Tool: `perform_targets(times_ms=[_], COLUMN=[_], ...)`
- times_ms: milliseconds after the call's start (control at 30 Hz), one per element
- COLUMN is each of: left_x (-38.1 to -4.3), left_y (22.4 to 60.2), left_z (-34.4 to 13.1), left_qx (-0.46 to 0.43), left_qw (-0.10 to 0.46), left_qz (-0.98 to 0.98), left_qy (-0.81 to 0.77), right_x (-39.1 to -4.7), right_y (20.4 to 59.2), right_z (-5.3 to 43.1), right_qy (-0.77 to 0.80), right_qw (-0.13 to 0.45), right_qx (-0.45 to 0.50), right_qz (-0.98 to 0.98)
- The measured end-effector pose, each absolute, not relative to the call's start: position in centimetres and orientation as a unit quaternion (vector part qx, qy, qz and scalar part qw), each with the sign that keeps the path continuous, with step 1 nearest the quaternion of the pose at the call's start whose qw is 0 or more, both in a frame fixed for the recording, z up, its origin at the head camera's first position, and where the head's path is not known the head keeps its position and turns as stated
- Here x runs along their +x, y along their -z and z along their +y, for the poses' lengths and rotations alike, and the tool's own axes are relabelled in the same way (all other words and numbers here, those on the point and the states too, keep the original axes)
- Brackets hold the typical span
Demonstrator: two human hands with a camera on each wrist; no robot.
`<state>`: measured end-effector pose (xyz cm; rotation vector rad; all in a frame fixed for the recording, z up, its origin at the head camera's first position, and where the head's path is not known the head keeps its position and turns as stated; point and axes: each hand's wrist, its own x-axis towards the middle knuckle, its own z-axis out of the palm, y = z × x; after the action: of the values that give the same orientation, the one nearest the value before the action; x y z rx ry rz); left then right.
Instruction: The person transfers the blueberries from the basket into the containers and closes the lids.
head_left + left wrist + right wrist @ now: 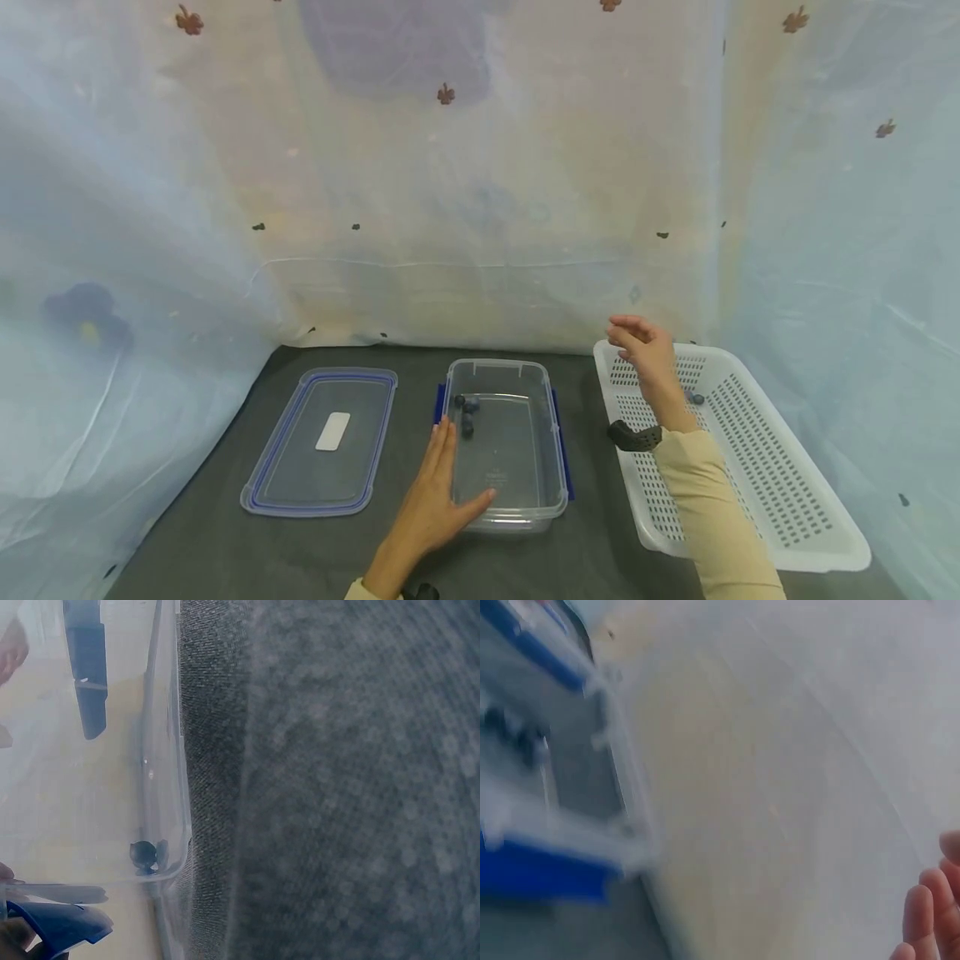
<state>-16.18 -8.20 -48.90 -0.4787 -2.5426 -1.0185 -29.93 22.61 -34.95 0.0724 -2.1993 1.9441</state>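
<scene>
My left hand (431,508) lies with straight fingers at the near left side of a clear plastic food container (517,517), its thumb spread over the rim. Several blueberries (468,421) sit along the container's left side; one dark blueberry (142,856) shows in the left wrist view's corner of the container. Up over the far left rim of a white perforated basket (795,467) is my right hand (645,350), fingers loosely bent. Its fingertips (919,911) show at the right wrist view's edge, with nothing visible between them. A couple of blueberries (697,399) lie in the basket beyond the wrist.
Blue latch flaps (562,450) hang out along the container's sides. To its left a clear lid (300,467) with a blue seal and white label (333,431) lies flat on the dark grey tabletop (210,542). A patterned curtain (480,183) encloses the back and sides.
</scene>
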Motion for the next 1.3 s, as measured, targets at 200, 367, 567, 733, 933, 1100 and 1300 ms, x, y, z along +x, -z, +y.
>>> perform_targets(times_ms=[200, 367, 567, 733, 933, 1100, 1300], left_x=[-16.2, -16.2, -16.2, -16.2, -16.1, -16.0, -16.1], left_y=[48.9, 48.9, 49.0, 48.8, 48.8, 48.8, 48.7], left_z=[-8.2, -8.2, -8.2, -8.2, -8.2, -8.3, -8.3], left_qx=[-0.165, -0.163, -0.161, -0.162, -0.158, -0.157, -0.166], left_qw=[0.176, 0.174, 0.170, 0.167, 0.168, 0.168, 0.171], left_qz=[-0.902, -0.903, -0.903, -0.903, -0.904, -0.905, -0.903], left_qy=[0.359, 0.359, 0.360, 0.362, 0.360, 0.359, 0.356], right_x=[-31.2, -31.6, -31.5, -31.5, -31.2, -31.1, -30.8], right_y=[37.3, 39.4, 41.3, 43.2, 44.9, 45.5, 46.1], right_z=[27.5, 31.1, 33.8, 35.3, 36.1, 36.4, 37.1], right_qy=[-0.611, -0.579, -0.526, -0.483, -0.440, -0.455, -0.427], right_qw=[0.170, 0.188, 0.205, 0.194, 0.145, 0.103, 0.081], right_qx=[-0.081, -0.152, -0.204, -0.221, -0.201, -0.205, -0.177], right_qz=[-0.768, -0.779, -0.799, -0.825, -0.863, -0.861, -0.883])
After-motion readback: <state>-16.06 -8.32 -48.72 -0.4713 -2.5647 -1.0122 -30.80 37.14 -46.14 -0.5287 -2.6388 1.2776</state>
